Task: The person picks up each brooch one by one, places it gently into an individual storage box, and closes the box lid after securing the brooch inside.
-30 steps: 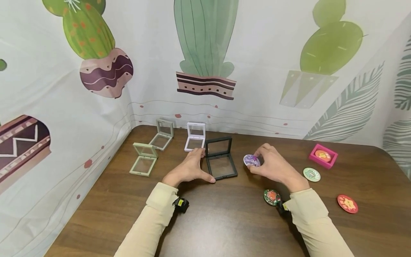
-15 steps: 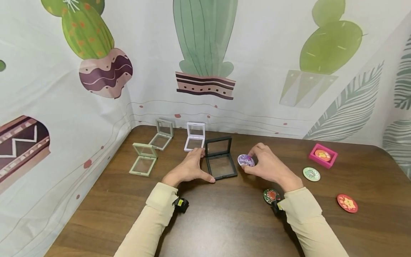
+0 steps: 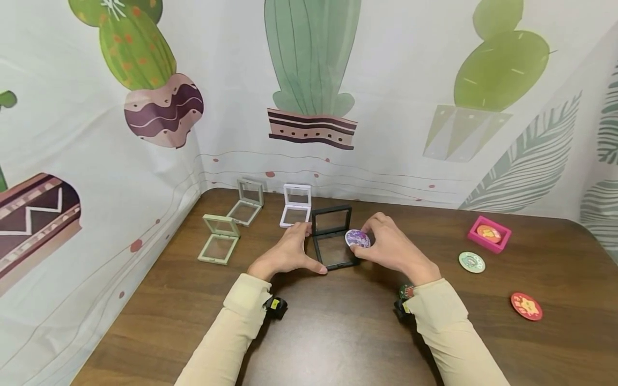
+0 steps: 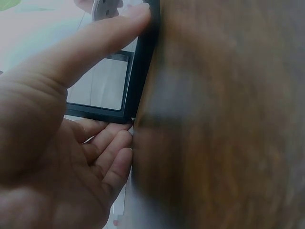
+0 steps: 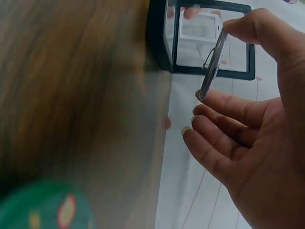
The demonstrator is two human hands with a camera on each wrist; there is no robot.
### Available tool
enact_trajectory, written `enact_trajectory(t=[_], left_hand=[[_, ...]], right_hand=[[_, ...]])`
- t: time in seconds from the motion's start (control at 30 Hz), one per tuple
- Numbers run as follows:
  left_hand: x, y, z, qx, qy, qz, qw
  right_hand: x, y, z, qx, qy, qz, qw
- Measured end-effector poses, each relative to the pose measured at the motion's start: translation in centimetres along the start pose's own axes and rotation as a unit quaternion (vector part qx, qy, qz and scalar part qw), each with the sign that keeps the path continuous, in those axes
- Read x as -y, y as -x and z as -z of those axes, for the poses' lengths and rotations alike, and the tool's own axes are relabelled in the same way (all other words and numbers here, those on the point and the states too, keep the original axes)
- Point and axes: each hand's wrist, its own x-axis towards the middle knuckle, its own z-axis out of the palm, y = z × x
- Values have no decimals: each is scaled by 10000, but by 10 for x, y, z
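A black hinged display frame (image 3: 333, 253) with clear panes lies opened on the table, its lid standing up at the back. My left hand (image 3: 288, 253) holds it from the left, thumb at its front edge and fingers by the hinge end; in the left wrist view the thumb (image 4: 95, 45) crosses the frame's edge. My right hand (image 3: 393, 249) pinches a round purple button badge (image 3: 357, 239) between thumb and fingers, over the right part of the frame's base. The right wrist view shows the badge (image 5: 213, 67) edge-on and tilted, a wire pin on its back.
Smaller opened frames stand at the back left: green (image 3: 218, 249), grey (image 3: 244, 213) and white (image 3: 295, 216). Rightward lie a light green badge (image 3: 471, 262), a red badge (image 3: 526, 306) and a pink box (image 3: 502, 244) holding an orange badge (image 3: 488, 234). A dark green badge (image 3: 406, 291) is partly hidden by my right wrist.
My right hand has carried the purple badge leftward from beside the black frame to over its base. The left hand has kept its place on the frame.
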Motion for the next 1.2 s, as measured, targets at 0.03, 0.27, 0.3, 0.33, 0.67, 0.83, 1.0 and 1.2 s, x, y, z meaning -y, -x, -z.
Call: enact_trajectory(t=[0.03,0.27,0.3,0.33,0.67,0.83,1.0,1.2], left_hand=[[0,0,0,8,1,-6,10000],[-2,0,0,13,-9,-7,10000],[-2,0,0,6,-10,-15,10000],[-2,0,-1,-7,-11,-28,10000],[-5,0,-1,39,-74,-32,10000],[-6,1,0,51,-69,-36,10000],[-6,0,0,63,-70,-37,9999],[-5,0,-1,55,-84,-64,9999]], right_hand=[[1,0,-1,3,-9,4,10000],[14,-5,-5,-7,-27,80,10000],[15,-6,-6,-16,-28,74,10000],[17,-6,-7,-19,-41,56,10000],[28,-10,-13,31,16,10,10000],[27,-11,-17,1,180,51,9998],[28,-11,-21,26,323,121,9994],[27,-11,-25,-7,382,97,9992]])
